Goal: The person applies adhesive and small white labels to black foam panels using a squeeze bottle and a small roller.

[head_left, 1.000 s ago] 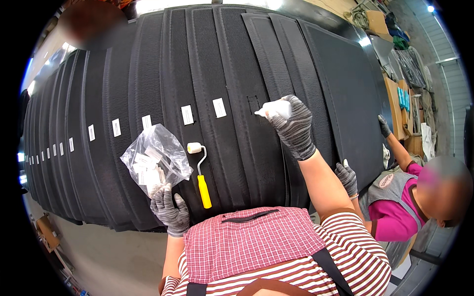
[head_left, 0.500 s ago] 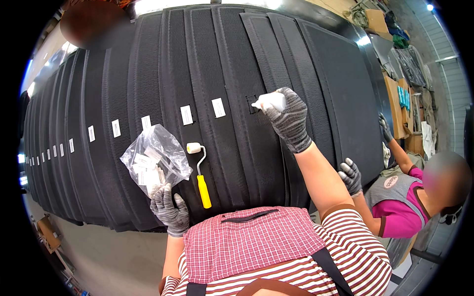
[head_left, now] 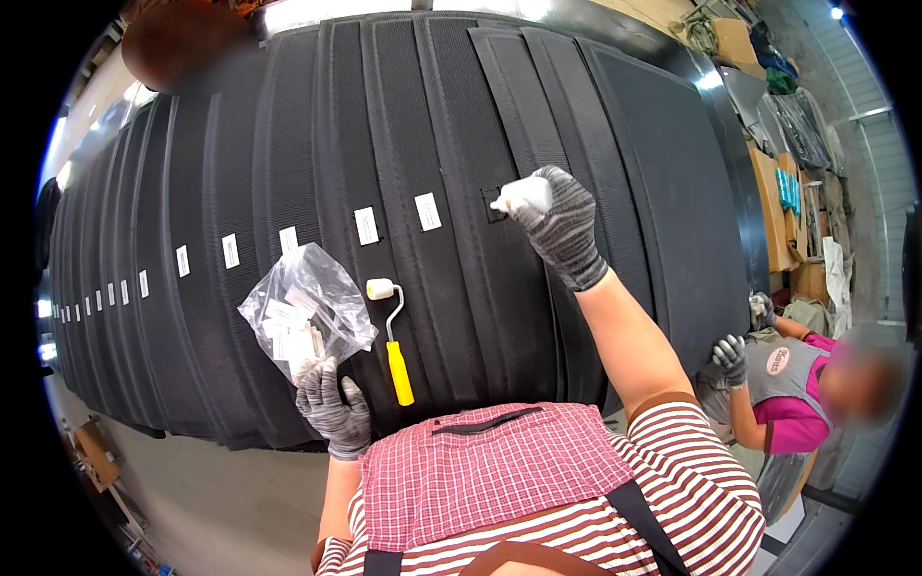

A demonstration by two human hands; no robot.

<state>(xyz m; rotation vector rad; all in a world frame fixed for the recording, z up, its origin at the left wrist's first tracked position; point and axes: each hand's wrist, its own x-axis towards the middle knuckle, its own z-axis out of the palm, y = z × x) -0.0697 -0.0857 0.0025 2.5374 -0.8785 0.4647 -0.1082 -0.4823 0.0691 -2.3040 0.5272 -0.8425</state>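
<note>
Fingers of our gloved left hand (head_left: 333, 415) pinch the clear plastic bag (head_left: 303, 320) of white labels near our apron, beside the yellow-handled roller (head_left: 396, 344), while farther out our right hand (head_left: 560, 223) grips a white label (head_left: 524, 195) against the black ribbed panel (head_left: 595, 115).

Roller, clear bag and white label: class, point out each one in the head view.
roller (head_left: 400, 372): head view, on its yellow handle.
clear bag (head_left: 305, 319): head view, on the middle of its crinkled plastic.
white label (head_left: 525, 196): head view, on the white piece at the right hand's fingertips.
</note>
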